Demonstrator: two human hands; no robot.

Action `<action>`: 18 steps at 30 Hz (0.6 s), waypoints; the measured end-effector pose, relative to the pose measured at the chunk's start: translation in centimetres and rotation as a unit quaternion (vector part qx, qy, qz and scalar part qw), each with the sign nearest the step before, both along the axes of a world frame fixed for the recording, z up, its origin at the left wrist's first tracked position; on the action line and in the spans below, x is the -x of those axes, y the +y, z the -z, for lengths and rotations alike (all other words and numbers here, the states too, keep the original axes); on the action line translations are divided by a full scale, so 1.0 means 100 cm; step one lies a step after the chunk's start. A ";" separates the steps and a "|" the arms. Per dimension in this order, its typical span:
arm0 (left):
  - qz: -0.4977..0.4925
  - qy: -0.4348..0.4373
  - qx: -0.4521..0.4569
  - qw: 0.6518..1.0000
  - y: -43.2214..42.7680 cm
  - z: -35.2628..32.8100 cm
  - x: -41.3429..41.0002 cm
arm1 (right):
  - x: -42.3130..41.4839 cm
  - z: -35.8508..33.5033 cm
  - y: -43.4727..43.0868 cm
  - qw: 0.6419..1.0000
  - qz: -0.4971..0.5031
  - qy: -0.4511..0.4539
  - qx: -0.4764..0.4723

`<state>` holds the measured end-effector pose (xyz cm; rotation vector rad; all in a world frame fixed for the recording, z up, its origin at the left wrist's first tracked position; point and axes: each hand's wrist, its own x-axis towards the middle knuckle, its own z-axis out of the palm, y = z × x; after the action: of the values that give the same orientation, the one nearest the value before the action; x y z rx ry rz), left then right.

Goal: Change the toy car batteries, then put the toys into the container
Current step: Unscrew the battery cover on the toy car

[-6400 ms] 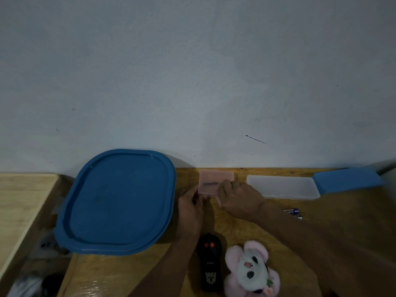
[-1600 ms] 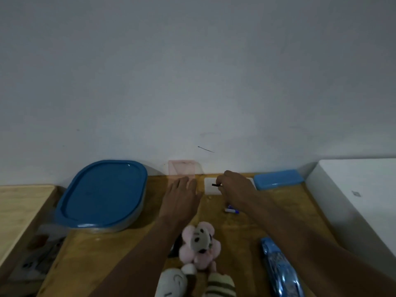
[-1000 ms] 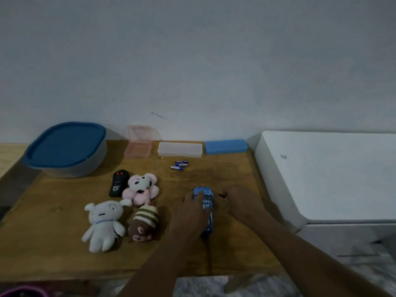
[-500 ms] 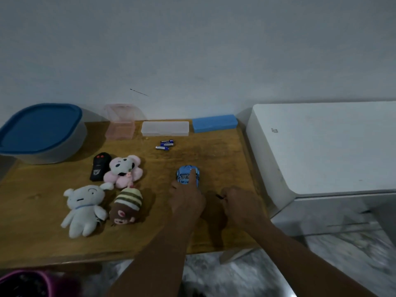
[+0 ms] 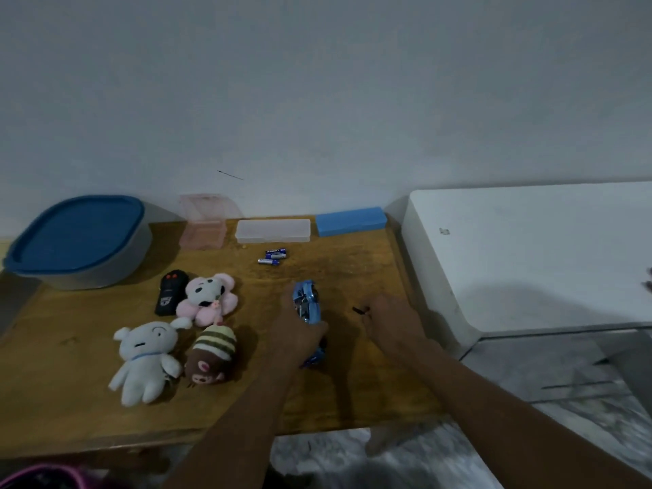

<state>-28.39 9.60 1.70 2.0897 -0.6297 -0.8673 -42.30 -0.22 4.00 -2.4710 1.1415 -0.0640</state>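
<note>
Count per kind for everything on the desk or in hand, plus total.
Plush toys: 3
Toy car: 1
Remote: 1
Batteries: 2
Storage: 4, blue-lidded tub, pink box, clear box, blue box
Small dark tool: 1
Total: 12

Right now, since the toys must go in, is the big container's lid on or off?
On: the blue lid sits flat over the grey container, covering its whole top.

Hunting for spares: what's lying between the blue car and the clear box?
Two batteries, on the table between car and box, in the head view.
</note>
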 end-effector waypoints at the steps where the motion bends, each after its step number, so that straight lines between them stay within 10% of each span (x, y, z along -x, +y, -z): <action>1: -0.021 0.036 0.038 0.998 0.006 -0.003 -0.005 | -0.004 -0.004 0.000 1.000 -0.006 -0.004 0.003; 6: -0.102 0.241 0.139 0.955 0.039 -0.012 -0.032 | -0.024 -0.021 0.006 0.999 -0.014 -0.023 0.040; 10: -0.118 0.495 0.207 0.836 0.057 -0.020 -0.050 | -0.044 -0.031 0.009 0.997 0.009 -0.051 0.050; 18: -0.055 0.577 0.240 0.779 0.056 -0.026 -0.082 | -0.089 -0.052 0.022 0.993 0.023 -0.107 0.043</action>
<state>-20.17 15.18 4.25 0.8228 -0.0143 -1.4902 -33.37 2.01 9.23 -2.4401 1.1247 -0.3881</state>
